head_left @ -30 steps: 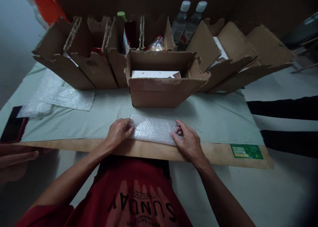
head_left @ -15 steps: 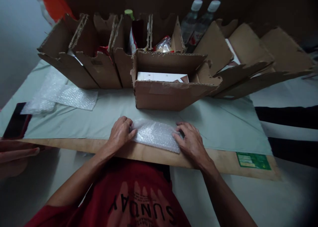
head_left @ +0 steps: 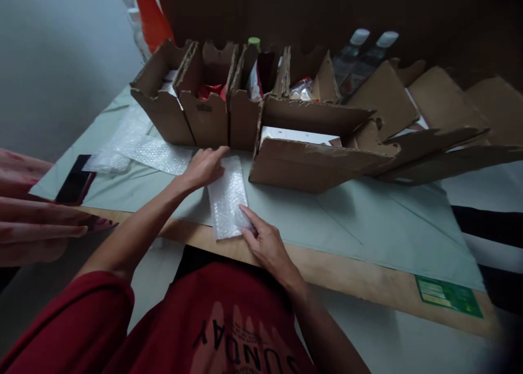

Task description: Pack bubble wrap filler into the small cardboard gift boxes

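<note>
Bubble wrap (head_left: pixel 229 199) lay just left of the frame's centre, near the front edge of the table (head_left: pixel 347 267), presumably for easy reach. From my end, I saw the left hand (head_left: pixel 205 167) at its upper end, the right hand (head_left: pixel 267 244) at its lower right edge, apparently steadying it; whether either gripped, I couldn't tell.

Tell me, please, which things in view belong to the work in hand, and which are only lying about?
Seemingly in the work:
- bubble wrap strip on the table
- left hand at its far end
- right hand at its right edge

Probably only lying about:
- dark phone
- two white-capped bottles
- green label
</note>
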Available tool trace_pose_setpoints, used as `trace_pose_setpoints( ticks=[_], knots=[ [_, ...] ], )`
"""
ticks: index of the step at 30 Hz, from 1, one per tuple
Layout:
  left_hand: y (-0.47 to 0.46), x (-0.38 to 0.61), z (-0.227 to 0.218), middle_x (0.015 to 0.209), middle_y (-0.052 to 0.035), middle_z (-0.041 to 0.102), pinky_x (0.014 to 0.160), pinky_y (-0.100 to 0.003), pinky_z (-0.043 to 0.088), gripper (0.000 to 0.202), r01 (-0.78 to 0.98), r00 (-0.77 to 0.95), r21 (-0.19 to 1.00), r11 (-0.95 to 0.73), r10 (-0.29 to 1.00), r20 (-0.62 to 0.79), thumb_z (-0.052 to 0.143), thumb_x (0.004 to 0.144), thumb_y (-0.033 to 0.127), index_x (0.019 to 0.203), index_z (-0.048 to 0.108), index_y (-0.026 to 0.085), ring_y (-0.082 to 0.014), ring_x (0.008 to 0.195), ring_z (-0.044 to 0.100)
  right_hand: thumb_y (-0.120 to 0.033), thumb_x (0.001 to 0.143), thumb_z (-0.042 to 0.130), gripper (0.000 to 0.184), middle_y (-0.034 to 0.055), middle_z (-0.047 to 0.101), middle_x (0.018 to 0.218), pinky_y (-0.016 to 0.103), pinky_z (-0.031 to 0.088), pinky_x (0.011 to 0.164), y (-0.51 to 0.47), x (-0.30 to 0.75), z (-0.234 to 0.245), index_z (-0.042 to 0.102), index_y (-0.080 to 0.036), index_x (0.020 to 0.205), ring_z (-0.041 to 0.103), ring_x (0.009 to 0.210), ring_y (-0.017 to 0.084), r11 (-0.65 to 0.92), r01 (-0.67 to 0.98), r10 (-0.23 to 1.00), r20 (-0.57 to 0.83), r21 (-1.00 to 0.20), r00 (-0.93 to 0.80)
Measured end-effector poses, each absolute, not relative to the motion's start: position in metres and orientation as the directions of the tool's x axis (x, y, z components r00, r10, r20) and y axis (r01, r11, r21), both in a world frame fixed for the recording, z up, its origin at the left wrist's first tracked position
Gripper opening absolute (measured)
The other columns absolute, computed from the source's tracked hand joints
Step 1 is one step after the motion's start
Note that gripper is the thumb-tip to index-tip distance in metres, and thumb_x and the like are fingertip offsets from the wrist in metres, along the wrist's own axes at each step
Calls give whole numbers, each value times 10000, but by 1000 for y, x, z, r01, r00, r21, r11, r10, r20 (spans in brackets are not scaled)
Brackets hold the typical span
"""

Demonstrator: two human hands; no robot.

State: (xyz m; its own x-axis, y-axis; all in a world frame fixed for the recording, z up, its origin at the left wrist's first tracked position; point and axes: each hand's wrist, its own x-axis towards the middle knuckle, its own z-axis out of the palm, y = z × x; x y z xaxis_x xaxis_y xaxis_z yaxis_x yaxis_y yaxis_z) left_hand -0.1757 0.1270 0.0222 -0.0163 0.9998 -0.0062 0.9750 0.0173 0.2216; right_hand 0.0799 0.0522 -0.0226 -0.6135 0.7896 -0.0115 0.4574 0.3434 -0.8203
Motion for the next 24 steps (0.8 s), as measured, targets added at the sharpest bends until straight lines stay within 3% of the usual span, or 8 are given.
trace_pose_setpoints(
  ticks=[5,8,10,14,17,20,22,24],
  knots=[
    [106,-180,-5,1301,-164,635,1047,-486,438,471,969,26,241,-46,996,88,558,881,178,1350,576,143,-324,1216,559,-205,928,511,382,80,751,1222,416,569,972,63,67,-34,706,-234,1256,715,1097,248,418,508,766,-9,-753,-643],
    [37,-183,-12,1331,-151,631,1096,-533,418,503,898,209,330,-290,943,260,527,845,101,1336,593,183,-320,1296,522,-236,935,526,355,90,746,1240,414,569,956,64,69,-33,708,-220,1239,721,1068,247,382,502,767,-37,-776,-641],
    [-6,-179,-14,1438,-171,574,1134,-562,400,638,836,335,356,-417,902,271,550,801,90,1431,517,184,-351,1426,423,-259,934,538,340,84,749,1231,413,567,936,66,70,-29,716,-225,1221,725,1015,242,334,499,768,-76,-800,-636],
    [-43,-164,-20,1572,-178,465,1205,-623,318,770,802,425,369,-469,883,198,588,818,187,1553,361,189,-377,1521,315,-321,913,565,348,35,754,861,329,560,692,71,67,-21,724,-193,1195,663,689,178,94,447,757,-228,-890,-613],
    [-35,-158,-29,1493,-157,566,1186,-608,358,592,828,380,358,-433,901,211,607,880,254,1460,495,210,-357,1473,415,-352,896,575,393,-28,608,630,264,480,544,72,62,-16,700,-157,1214,554,540,133,-147,368,727,-353,-918,-589],
    [-24,-157,-37,1294,-118,709,1100,-550,467,376,829,275,420,-370,923,270,570,915,191,1285,634,209,-311,1341,569,-405,898,580,452,-48,541,597,239,421,482,72,64,-14,665,-137,1252,495,494,113,-268,339,690,-425,-902,-586],
    [-19,-158,-40,1149,-98,760,1011,-507,530,308,803,188,501,-322,935,300,535,926,153,1198,672,203,-281,1221,647,-456,900,599,481,-31,570,662,244,442,505,72,71,-10,653,-155,1272,509,524,111,-220,348,691,-397,-911,-604],
    [-15,-158,-40,1051,-87,774,948,-475,558,258,767,116,579,-276,947,298,521,942,158,1130,691,201,-260,1125,684,-474,871,662,509,5,634,790,274,508,594,74,81,-5,645,-196,1296,564,609,127,-52,376,743,-288,-925,-604]
  ],
)
